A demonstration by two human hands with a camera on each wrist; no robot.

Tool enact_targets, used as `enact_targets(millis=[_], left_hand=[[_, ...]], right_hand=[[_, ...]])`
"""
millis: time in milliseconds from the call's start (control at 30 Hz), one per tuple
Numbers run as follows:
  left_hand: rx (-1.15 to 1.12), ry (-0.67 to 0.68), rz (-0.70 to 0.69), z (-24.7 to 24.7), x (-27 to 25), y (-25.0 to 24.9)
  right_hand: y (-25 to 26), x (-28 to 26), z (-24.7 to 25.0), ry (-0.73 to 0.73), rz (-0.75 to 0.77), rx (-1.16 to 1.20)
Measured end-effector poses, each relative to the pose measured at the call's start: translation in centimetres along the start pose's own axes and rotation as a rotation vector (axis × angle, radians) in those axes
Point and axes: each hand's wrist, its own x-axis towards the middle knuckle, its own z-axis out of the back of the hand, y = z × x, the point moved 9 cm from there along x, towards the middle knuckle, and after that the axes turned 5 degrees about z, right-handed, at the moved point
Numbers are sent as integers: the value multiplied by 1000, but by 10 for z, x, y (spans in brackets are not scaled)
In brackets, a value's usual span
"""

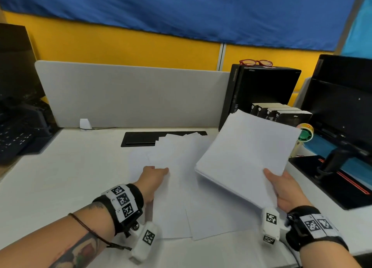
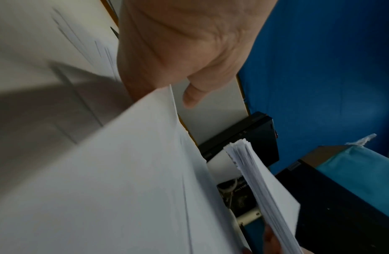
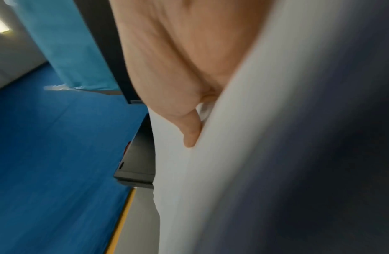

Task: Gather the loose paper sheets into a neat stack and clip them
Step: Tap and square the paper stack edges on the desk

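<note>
A thick stack of paper (image 1: 246,155) is held tilted above the white desk (image 1: 60,177), gripped at its near corner by the right hand (image 1: 285,189), thumb on top and fingers curled beneath. Left of it, loose sheets (image 1: 177,167) lie fanned across the desk, overlapping a black keyboard (image 1: 141,139). The left hand (image 1: 153,179) pinches the edge of those sheets, fingers closed on the paper. A dark monitor (image 1: 340,106) stands at right

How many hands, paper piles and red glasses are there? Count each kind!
Hands: 2 (left hand, right hand)
Paper piles: 2 (held stack, loose sheets)
Red glasses: 1
Total: 5
</note>
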Motion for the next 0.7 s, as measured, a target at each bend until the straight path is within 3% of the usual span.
enact_targets(millis=[167, 333, 433, 500, 567, 700], left_hand=[[66, 101, -46, -42, -17, 7], [245, -24, -320, -36, -39, -29], [-44, -189, -220, 8, -31, -41], [-195, -207, -85, 21, -27, -35], [-347, -101, 9, 11, -33, -29], [-495, 303, 55, -32, -71, -31]], right_hand=[[-22, -13, -23, 52, -124, 52], [-22, -23, -44, 105, -131, 79], [-23, -23, -47, 84, -142, 112], [-35, -21, -53, 63, -212, 99], [-53, -27, -65, 61, -336, 70], [-78, -44, -87, 87, -476, -17]])
